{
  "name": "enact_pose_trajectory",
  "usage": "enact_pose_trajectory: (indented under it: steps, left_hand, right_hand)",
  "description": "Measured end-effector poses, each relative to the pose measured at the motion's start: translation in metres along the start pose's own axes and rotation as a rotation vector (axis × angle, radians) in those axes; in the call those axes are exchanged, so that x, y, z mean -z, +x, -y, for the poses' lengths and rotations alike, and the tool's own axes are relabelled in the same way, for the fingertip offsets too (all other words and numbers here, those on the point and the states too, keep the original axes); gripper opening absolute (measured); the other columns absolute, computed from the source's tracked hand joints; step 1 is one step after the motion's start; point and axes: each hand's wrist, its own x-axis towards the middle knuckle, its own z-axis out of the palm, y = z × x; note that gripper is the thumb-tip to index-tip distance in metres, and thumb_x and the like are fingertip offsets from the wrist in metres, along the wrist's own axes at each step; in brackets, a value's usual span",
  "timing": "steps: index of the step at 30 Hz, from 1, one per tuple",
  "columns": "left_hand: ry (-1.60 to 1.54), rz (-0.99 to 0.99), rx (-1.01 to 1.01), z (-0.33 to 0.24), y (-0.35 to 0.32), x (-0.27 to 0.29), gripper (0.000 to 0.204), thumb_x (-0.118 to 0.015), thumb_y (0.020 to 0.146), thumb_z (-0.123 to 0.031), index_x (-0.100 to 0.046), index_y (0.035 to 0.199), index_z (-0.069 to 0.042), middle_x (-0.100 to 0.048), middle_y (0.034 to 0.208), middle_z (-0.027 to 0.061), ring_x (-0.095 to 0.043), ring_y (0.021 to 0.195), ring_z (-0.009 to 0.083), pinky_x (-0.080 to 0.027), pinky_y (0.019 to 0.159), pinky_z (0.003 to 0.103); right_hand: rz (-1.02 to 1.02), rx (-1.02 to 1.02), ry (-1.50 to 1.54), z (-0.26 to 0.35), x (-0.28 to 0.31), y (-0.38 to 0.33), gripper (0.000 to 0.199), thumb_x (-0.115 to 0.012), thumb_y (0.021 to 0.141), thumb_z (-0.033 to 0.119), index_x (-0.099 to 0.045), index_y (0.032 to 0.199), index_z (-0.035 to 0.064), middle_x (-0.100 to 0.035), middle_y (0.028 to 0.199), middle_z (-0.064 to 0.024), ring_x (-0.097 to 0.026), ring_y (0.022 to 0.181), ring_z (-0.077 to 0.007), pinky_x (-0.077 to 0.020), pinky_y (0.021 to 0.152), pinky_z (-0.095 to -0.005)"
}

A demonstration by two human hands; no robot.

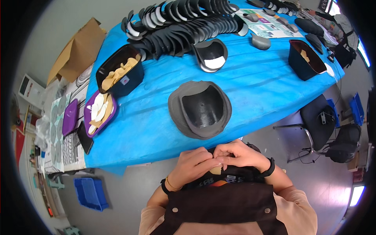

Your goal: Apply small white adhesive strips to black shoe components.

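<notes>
Close to my body, just off the table's near edge, my left hand (pixel 192 163) and my right hand (pixel 239 155) meet with fingertips pinched together. Between them, mostly covered by the fingers, is a small tan piece (pixel 216 170), its lower part showing beneath my left fingers. It looks like the tan pieces (pixel 119 74) in the black bin. Beyond my hands on the blue cloth lies a dark grey cap-like shell (pixel 178 113) with a glossy black curved inner panel (pixel 205 105). Farther back sits another black curved piece (pixel 211 49) with a white patch.
Long rows of nested black curved pieces (pixel 184 33) line the back of the blue-covered table (pixel 250 94). At left stand a black bin (pixel 131 80), a purple tray (pixel 111 115) of white and tan pieces, and a cardboard box (pixel 80 49). Another black bin (pixel 299 64) is at right, near chairs (pixel 319 125).
</notes>
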Motion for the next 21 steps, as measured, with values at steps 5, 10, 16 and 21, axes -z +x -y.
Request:
enact_pose_trajectory:
  steps: [5,10,16,21]
  left_hand:
    - [0.010,-0.021,-0.087,0.008,-0.009,-0.001,0.023,-0.084,0.065,-0.009,-0.070,0.083,-0.007,-0.055,0.075,0.0014,-0.055,0.057,0.0170,-0.041,0.046,0.027]
    - [0.015,-0.128,-0.065,0.009,-0.013,-0.008,0.027,-0.079,0.061,-0.009,-0.069,0.086,-0.006,-0.055,0.073,0.0024,-0.056,0.058,0.0170,-0.043,0.046,0.027]
    - [-0.009,-0.165,-0.031,0.009,-0.010,-0.010,0.035,-0.089,0.065,-0.013,-0.063,0.086,-0.004,-0.061,0.068,0.0052,-0.058,0.054,0.0181,-0.044,0.045,0.027]
    - [0.024,-0.144,0.002,0.009,-0.010,-0.010,0.036,-0.090,0.064,-0.014,-0.063,0.086,-0.004,-0.060,0.070,0.0051,-0.058,0.055,0.0187,-0.044,0.047,0.027]
  right_hand:
    - [0.001,0.056,0.061,-0.001,0.001,0.000,0.022,-0.056,0.100,0.019,-0.064,0.095,-0.0003,-0.067,0.077,-0.0051,-0.067,0.066,-0.0116,-0.0494,0.062,-0.0250]
    - [-0.009,0.056,0.070,-0.002,-0.002,0.001,0.025,-0.053,0.101,0.022,-0.065,0.096,0.0007,-0.068,0.075,-0.0054,-0.068,0.068,-0.0124,-0.0498,0.063,-0.0256]
    - [-0.026,0.071,0.043,0.002,-0.001,0.001,0.026,-0.053,0.101,0.022,-0.065,0.095,0.0000,-0.067,0.074,-0.0059,-0.068,0.068,-0.0127,-0.0498,0.063,-0.0259]
    - [-0.042,0.102,0.000,0.002,0.000,0.000,0.027,-0.052,0.101,0.020,-0.064,0.092,-0.0024,-0.066,0.072,-0.0061,-0.068,0.067,-0.0139,-0.0514,0.063,-0.0260]
